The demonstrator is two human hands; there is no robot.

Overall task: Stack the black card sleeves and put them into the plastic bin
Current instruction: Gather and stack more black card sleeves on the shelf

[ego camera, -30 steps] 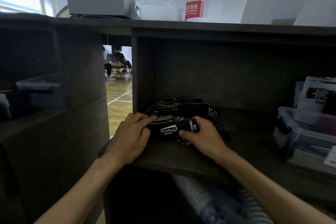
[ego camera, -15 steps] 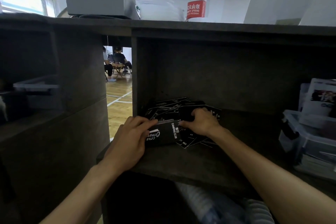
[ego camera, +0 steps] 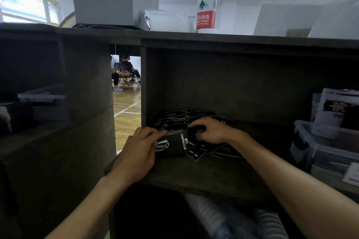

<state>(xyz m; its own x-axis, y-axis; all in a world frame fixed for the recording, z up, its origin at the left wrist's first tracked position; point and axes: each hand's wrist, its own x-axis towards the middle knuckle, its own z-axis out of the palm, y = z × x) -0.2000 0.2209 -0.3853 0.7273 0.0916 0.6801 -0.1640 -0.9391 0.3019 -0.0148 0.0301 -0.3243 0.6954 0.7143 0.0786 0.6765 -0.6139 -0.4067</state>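
Several black card sleeves with white print lie scattered in a loose pile on the dark wooden shelf. My left hand grips a gathered stack of sleeves at the pile's front left, fingers curled over its left edge. My right hand reaches into the pile just right of the stack, its fingers curled on a loose sleeve. A clear plastic bin stands at the right end of the shelf.
The shelf sits in a dark cubby with a side wall at the left and a top board. A water bottle and a white box stand on top. Papers fill the bin at the right. Another bin sits at far left.
My right hand left the stack's right end and reached back into the loose pile, onto a single sleeve. My left hand kept holding the stack, which has turned slightly.
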